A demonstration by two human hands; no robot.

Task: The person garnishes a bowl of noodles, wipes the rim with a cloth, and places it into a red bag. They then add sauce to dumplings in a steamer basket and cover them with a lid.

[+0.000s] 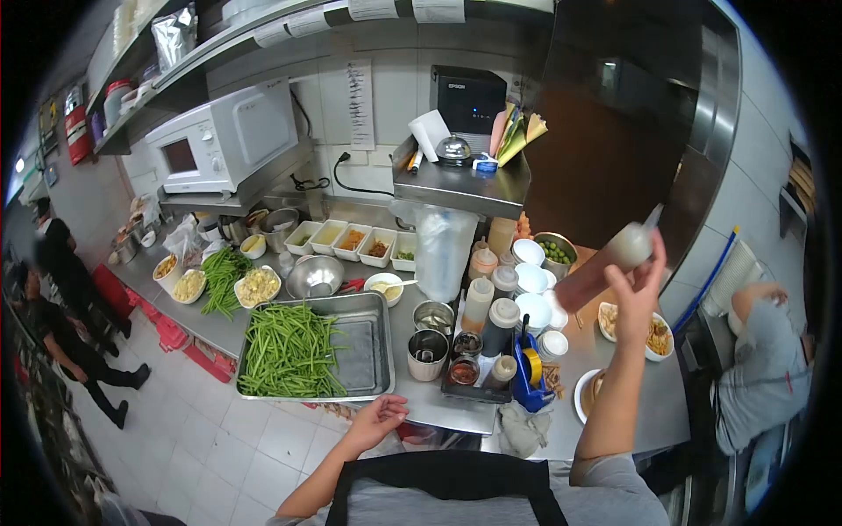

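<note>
My right hand (645, 285) is raised over the right part of the counter, gripping a squeeze bottle (588, 279). Reddish-brown sauce shows through its body, which is blurred and tilted with the pale cap and nozzle to the upper right. Below it is a plate (581, 405) with food on it, partly hidden by my forearm. Low by the counter's front edge, my left hand (377, 421) has loosely bent fingers and holds nothing. It is nearest the metal tray (373, 351), whose left half carries green beans (289, 352).
Several sauce bottles (503, 323) stand in a caddy mid-counter, beside a blue tape dispenser (531, 377). White tubs (535, 309) and an olive pot (556, 250) stand behind. A metal shelf (465, 188) overhangs the counter. A person (767, 377) is at the right; others (66, 333) stand far left.
</note>
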